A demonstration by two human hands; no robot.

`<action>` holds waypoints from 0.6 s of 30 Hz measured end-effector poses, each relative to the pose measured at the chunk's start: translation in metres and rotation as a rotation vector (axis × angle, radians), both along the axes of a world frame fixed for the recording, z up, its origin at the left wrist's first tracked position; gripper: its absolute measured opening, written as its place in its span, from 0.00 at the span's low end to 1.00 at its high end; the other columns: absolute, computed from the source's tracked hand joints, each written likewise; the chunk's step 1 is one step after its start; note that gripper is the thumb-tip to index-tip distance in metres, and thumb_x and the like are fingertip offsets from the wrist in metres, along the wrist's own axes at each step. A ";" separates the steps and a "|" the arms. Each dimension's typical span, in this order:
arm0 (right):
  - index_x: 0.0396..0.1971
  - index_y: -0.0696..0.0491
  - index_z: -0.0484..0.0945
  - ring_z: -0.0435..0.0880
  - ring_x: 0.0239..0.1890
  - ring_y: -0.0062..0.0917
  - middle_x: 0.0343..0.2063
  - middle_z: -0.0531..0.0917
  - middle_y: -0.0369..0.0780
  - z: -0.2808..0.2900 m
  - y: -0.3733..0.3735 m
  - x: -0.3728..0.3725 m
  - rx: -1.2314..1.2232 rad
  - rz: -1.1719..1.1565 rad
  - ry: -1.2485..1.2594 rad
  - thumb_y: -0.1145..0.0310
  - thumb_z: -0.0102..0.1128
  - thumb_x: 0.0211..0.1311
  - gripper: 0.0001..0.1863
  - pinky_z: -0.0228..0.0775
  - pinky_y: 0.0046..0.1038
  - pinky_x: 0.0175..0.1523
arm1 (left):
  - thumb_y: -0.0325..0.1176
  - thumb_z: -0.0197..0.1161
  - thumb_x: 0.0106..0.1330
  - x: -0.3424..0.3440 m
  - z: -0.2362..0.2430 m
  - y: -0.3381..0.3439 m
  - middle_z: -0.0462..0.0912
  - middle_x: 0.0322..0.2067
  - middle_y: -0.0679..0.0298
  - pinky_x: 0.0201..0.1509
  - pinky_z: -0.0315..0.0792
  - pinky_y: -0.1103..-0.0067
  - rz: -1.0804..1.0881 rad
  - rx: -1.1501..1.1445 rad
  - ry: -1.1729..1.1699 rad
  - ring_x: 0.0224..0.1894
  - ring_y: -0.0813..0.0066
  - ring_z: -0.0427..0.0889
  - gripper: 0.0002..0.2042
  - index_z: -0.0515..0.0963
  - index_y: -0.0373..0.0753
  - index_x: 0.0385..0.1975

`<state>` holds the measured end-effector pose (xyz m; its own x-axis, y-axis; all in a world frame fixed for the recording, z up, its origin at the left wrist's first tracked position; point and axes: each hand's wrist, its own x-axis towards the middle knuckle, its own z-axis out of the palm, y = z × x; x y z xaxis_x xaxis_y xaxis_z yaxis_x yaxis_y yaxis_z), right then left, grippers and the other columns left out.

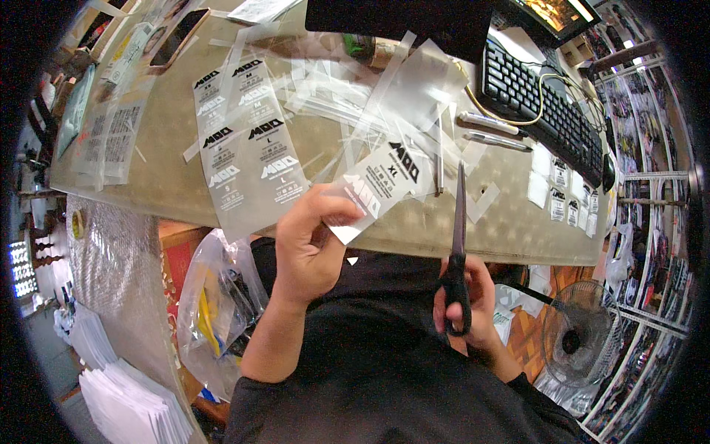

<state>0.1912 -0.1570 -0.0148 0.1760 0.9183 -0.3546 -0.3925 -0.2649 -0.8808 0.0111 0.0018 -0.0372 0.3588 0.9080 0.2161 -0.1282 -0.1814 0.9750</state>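
Between the thumb and fingers of my left hand (314, 237) is a small translucent label sheet (403, 170) printed in black and white, tilted up to the right over the desk's near edge. My right hand (473, 303) grips a pair of scissors (459, 229) by the black handles. Its blades point away from me, look closed, and stand to the right of the sheet, apart from it. A larger printed transfer sheet (244, 148) lies flat on the desk beyond my left hand. Clear film strips (333, 96) are heaped behind the held sheet.
Cut label pieces (558, 194) lie in rows at the right, near a black keyboard (543, 103). Pens (492, 133) rest before it. A phone (180, 37) sits far left. Below the desk are a plastic bag (214, 303) at left and a fan (580, 333) at right.
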 end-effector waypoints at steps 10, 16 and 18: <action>0.52 0.59 0.59 0.73 0.25 0.17 0.24 0.74 0.37 -0.016 -0.026 -0.011 -0.078 0.323 0.067 0.50 0.68 0.44 0.42 0.65 0.20 0.31 | 0.19 0.62 0.52 0.010 0.011 -0.012 0.76 0.29 0.66 0.35 0.68 0.89 -0.012 -0.173 -0.018 0.32 0.86 0.74 0.12 0.71 0.32 0.36; 0.53 0.61 0.59 0.72 0.24 0.16 0.25 0.74 0.36 -0.014 -0.006 -0.023 0.030 0.302 0.031 0.53 0.68 0.46 0.40 0.64 0.18 0.31 | 0.18 0.62 0.52 0.012 0.026 -0.020 0.77 0.29 0.65 0.34 0.69 0.88 0.009 -0.153 -0.003 0.32 0.86 0.75 0.13 0.71 0.31 0.38; 0.53 0.61 0.58 0.72 0.24 0.16 0.26 0.73 0.37 -0.014 -0.003 -0.025 0.070 0.291 0.018 0.55 0.68 0.46 0.40 0.64 0.18 0.30 | 0.18 0.62 0.52 0.014 0.027 -0.023 0.77 0.29 0.65 0.34 0.70 0.88 0.024 -0.118 -0.001 0.33 0.85 0.76 0.13 0.71 0.31 0.38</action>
